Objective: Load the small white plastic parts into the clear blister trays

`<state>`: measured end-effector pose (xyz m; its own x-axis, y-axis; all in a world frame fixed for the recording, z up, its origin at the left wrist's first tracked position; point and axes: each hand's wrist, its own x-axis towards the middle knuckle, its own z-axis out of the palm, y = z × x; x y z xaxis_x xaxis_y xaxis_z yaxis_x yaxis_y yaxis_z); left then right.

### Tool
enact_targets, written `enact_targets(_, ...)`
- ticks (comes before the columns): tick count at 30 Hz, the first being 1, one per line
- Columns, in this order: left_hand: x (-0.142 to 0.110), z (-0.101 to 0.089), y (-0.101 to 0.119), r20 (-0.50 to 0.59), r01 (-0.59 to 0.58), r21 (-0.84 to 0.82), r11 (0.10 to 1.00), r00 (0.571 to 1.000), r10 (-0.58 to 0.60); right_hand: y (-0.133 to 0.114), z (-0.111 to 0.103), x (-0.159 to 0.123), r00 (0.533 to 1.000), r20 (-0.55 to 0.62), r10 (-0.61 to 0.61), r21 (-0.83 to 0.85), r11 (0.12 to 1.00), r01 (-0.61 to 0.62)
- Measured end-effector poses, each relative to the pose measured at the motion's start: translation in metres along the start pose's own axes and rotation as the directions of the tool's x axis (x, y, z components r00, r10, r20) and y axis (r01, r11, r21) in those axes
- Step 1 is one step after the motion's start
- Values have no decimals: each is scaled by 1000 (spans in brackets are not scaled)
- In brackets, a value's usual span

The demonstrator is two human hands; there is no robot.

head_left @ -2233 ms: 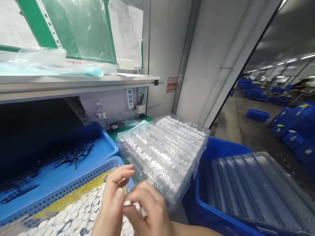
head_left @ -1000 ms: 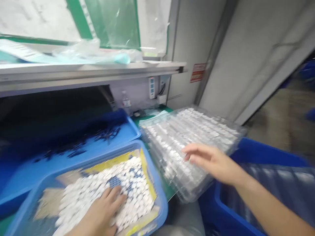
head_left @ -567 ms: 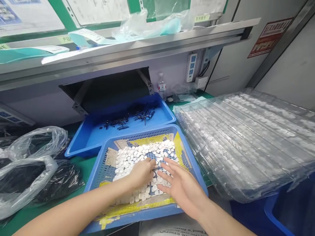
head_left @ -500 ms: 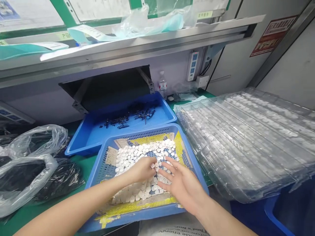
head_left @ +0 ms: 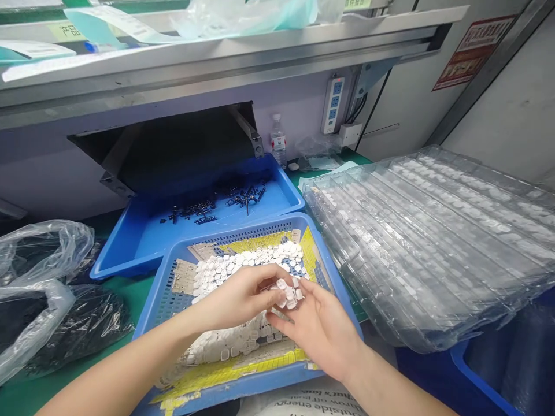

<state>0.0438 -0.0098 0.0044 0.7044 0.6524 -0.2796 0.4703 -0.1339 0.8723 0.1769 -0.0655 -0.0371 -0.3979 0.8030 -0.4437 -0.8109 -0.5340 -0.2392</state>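
Note:
My left hand [head_left: 247,294] and my right hand [head_left: 323,326] meet above a blue basket [head_left: 151,309]. Between them is a small heap of white plastic pieces [head_left: 289,294], squarish with rounded corners. The left thumb and fingers close over these pieces from the left. Cupped beneath and to the right, the right hand bears them on its curved fingers. Many more loose white pieces [head_left: 225,266] lie spread in the basket below, partly hidden by both hands. Yellow tape and worn cardboard line the basket's inside.
Behind the basket stands a blue tray [head_left: 147,237] with small black parts [head_left: 247,197]. Stacked clear plastic trays [head_left: 433,242] of white pieces fill the right side. Clear bags [head_left: 56,248] with black contents lie left. A water bottle [head_left: 278,141] and power strip [head_left: 333,107] are behind.
My left hand has brought white pieces over to my right hand, whose spread fingers have curled under them. The hands were apart before and now touch. The view has shifted slightly.

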Motion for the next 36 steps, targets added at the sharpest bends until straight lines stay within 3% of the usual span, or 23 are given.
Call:
enact_targets(10,-4,-7,-8,-79,43,140,989,996,-32,1,-5,0,998,-63,-11,-33,999,9)
enact_targets(14,-2,-7,-11,-112,-17,237,971,993,44,1,-4,1,997,-77,-24,-16,1000,23)
enact_targets(23,-1,-9,-13,-132,40,204,978,991,-13,0,-6,1,991,-113,-71,-18,997,69)
enact_targets(29,3,-3,-19,-118,-63,305,950,988,103,0,-5,1,994,-82,-77,-37,997,74)
enact_targets(32,5,-1,-22,-129,-42,225,973,989,73,0,-2,1,995,-62,-78,-23,997,76)
enact_targets(36,6,-3,-23,-99,51,-37,998,994,-54,0,0,1,992,-107,-73,1,997,73)
